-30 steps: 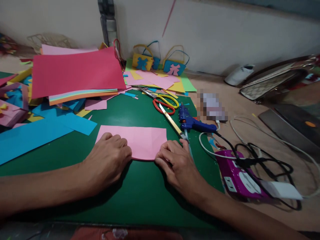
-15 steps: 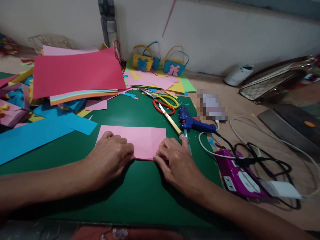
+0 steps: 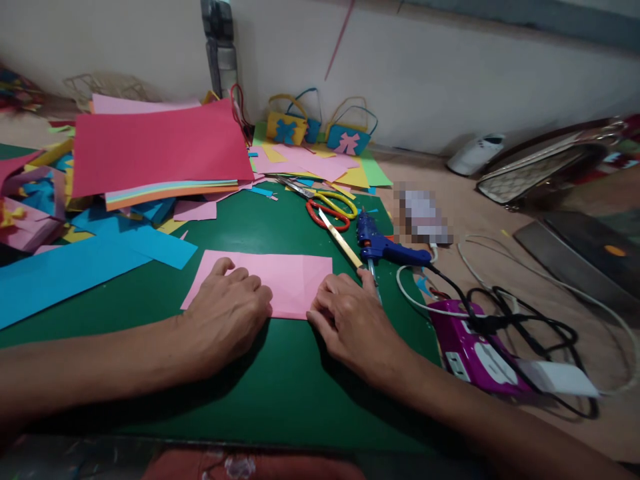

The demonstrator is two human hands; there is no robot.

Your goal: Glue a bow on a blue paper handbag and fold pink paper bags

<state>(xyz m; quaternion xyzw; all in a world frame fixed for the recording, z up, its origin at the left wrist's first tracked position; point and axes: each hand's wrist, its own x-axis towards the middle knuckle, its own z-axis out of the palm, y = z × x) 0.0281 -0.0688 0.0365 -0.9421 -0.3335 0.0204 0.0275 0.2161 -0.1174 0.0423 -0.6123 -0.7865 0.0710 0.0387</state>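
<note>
A sheet of pink paper [image 3: 290, 283] lies on the green board [image 3: 280, 393], with a folded edge along its near side. My left hand [image 3: 229, 300] presses on the left part of that near edge, its fingers curled under and mostly hidden. At the near right corner, my right hand [image 3: 350, 320] pinches the paper between thumb and fingers. Just beyond the right hand are a craft knife [image 3: 340, 239], scissors [image 3: 330, 210] with red and yellow handles, and a blue glue gun [image 3: 390, 248].
Red paper [image 3: 160, 147] tops a stack at the back left, near blue strips [image 3: 75, 270] and scraps. Small paper bags [image 3: 349, 139] stand at the back. On the right are a purple power strip [image 3: 463, 347], tangled cables [image 3: 545, 320] and a blurred device [image 3: 424, 217].
My left hand's fingertips have slid slightly right along the near edge, and more of the paper's left end shows. My right hand keeps its pinch at the corner.
</note>
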